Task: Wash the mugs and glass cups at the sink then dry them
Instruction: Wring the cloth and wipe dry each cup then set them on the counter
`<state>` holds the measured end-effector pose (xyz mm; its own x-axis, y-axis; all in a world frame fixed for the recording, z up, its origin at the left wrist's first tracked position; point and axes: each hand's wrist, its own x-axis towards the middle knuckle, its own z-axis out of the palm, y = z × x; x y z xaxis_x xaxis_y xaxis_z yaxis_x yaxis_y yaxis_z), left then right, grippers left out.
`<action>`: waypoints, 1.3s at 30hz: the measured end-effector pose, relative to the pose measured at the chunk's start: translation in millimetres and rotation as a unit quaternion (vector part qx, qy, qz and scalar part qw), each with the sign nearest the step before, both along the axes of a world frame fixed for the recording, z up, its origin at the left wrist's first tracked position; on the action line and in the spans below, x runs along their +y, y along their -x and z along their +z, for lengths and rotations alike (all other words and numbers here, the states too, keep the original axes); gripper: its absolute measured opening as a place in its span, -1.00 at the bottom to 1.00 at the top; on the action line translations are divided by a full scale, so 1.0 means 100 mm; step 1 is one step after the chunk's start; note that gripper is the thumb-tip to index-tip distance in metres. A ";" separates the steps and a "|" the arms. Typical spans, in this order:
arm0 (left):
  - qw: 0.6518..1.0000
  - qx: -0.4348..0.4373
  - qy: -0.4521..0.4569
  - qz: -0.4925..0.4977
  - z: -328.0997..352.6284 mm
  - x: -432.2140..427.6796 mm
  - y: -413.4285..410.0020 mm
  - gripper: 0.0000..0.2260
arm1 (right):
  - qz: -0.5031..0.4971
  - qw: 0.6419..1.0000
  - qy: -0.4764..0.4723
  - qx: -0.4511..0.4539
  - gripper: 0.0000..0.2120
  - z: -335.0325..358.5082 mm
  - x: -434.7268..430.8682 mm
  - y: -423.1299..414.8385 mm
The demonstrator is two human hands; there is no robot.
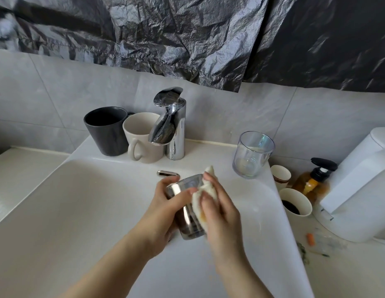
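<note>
Glass cup [188, 208], mirror-tinted, hung tilted over the sink [79, 211] in front of the faucet [170, 125]. Left hand [165, 208] fingers curled shut round its wall to steady it, while right hand [219, 214] fingers pinched a cloth [203, 193] against its side, apparently scrubbing.

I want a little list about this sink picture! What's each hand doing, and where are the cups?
left hand: grips shiny mirrored glass cup over white sink
right hand: presses pale sponge on that cup
chrome faucet: no water seen running
dark grey mug, cream mug: left of faucet
clear glass cup: on the rim, right of faucet
</note>
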<state>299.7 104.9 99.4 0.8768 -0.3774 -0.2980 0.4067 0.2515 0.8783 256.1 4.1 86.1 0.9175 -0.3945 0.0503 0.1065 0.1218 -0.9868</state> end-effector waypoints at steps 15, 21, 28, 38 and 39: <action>0.991 -0.112 -0.036 -0.067 -0.06 0.09 -0.11 -0.28 | 0.182 0.924 -0.304 0.144 -0.42 -0.06 -0.30 -0.10; 0.974 -0.149 -0.133 -0.106 -0.01 0.09 -0.02 -0.67 | 0.027 0.990 0.139 0.015 -0.81 0.03 -0.21 0.03; 0.994 -0.055 0.010 -0.098 0.01 0.10 -0.07 -0.76 | 0.220 0.903 -0.358 0.092 -0.68 0.08 -0.19 -0.02; 0.935 -0.246 -0.220 0.128 -0.19 -0.08 0.03 -0.64 | -0.013 1.000 0.019 -0.010 -0.67 -0.12 0.13 -0.02; 0.922 -0.265 -0.264 0.098 -0.18 -0.05 0.02 -0.60 | -0.024 0.996 0.083 -0.006 -0.70 -0.16 0.09 -0.05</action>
